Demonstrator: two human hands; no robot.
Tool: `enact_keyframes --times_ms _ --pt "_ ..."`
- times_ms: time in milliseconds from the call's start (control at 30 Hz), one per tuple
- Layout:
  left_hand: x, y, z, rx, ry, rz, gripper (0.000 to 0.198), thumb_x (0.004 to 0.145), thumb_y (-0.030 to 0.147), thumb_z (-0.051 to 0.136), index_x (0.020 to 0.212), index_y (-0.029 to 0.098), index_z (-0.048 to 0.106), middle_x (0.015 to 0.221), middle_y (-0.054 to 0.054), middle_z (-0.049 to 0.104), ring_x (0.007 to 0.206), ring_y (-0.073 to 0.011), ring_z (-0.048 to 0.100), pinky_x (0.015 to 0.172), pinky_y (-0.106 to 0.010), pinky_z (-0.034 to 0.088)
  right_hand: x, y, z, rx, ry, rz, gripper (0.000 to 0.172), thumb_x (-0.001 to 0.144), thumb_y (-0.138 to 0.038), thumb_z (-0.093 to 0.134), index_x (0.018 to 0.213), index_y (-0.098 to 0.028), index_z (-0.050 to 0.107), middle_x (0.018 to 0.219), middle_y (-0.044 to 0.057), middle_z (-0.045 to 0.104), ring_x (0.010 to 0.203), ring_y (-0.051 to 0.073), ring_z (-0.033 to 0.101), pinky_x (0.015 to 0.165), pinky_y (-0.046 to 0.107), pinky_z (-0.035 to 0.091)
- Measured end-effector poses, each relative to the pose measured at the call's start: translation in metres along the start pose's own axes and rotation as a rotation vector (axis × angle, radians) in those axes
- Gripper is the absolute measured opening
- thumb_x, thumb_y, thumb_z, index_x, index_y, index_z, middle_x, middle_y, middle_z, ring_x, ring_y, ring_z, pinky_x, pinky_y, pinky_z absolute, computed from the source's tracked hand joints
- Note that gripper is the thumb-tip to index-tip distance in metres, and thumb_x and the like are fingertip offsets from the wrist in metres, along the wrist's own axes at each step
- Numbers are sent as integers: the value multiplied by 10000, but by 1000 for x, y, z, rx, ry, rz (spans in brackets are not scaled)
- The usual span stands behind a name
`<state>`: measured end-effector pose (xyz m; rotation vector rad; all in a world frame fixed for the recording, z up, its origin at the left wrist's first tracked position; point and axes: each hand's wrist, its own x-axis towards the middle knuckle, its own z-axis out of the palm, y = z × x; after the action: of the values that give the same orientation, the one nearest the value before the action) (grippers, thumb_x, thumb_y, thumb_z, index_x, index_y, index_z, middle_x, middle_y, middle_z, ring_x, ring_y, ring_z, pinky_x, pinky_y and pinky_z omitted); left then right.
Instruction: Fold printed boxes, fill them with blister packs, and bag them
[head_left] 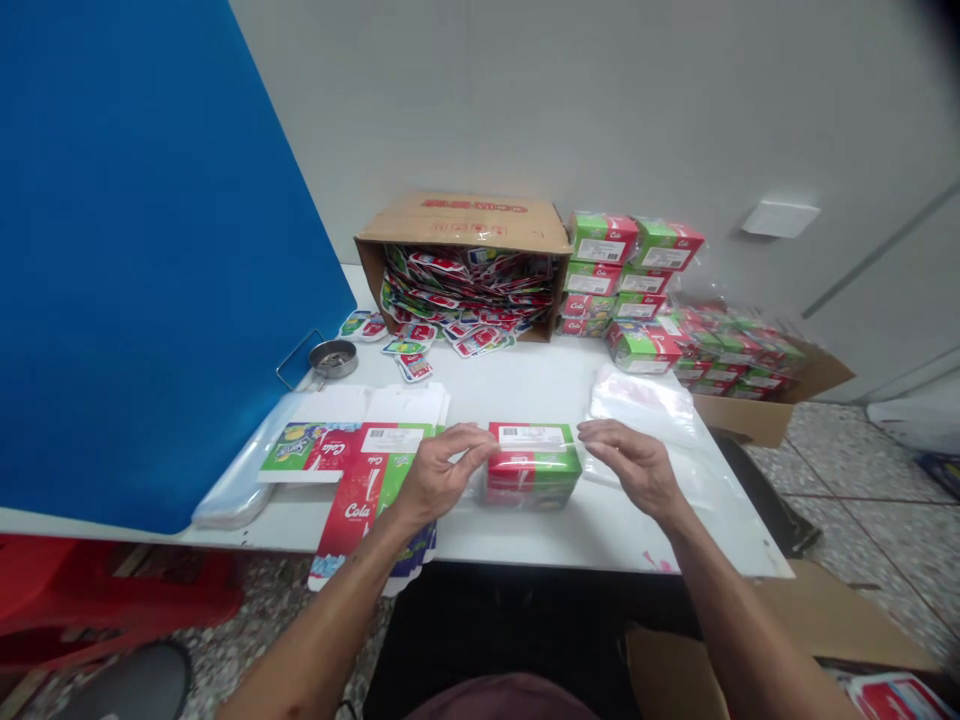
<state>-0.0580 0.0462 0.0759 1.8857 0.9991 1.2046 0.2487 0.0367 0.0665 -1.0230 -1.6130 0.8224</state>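
A red and green box [534, 470] in clear film sits on the white table near its front edge, a white label on its upper part. At its left upper side is my left hand [444, 468], thumb and fingertips closed together; whatever lies between them is too small to make out. My right hand [630, 462] is at the right of the box, its fingers bent and close together beside the box's upper corner. Any film between those fingertips cannot be made out. Flat printed cartons [358, 510] lie left of the box, partly under my left hand.
Clear bags [645, 405] lie at the right. An open carton [461, 225] of packets stands at the back, beside stacked wrapped boxes [604, 250]. A metal dish [334, 358] and a blue panel [150, 250] are at the left; a filled carton [739, 415] is at the right.
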Motion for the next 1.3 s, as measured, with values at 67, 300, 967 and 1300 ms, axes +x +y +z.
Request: enact_keyframes --times_ms 67,300,967,1300 --pt "7 3 -1 -14 -11 -41 211 945 352 641 895 219 797 942 -25 789 944 -204 715 970 -340 536 7 -3 0 38 -11 73 160 902 -395 711 860 -260 785 929 57 764 944 272 693 918 447 533" --pt "23 5 2 -123 0 -119 262 940 366 644 853 156 775 802 -40 771 784 -175 700 826 -284 541 23 -18 -6 80 -101 166 275 925 -437 674 825 -191 742 801 45 744 781 199 664 782 341 508" --pt "22 46 -21 -152 -67 -10 134 917 263 698 873 186 800 840 -33 774 799 -156 705 785 -260 538 15 -40 -30 153 -122 43 163 869 -371 761 792 -228 772 781 52 724 788 226 664 801 391 521" --pt "5 25 -26 -415 22 -177 478 968 568 515 1040 165 762 997 -112 766 977 -254 705 929 -400 538 -20 -5 -15 236 -40 755 544 911 -678 548 1169 -211 656 972 97 702 880 246 696 669 347 580"
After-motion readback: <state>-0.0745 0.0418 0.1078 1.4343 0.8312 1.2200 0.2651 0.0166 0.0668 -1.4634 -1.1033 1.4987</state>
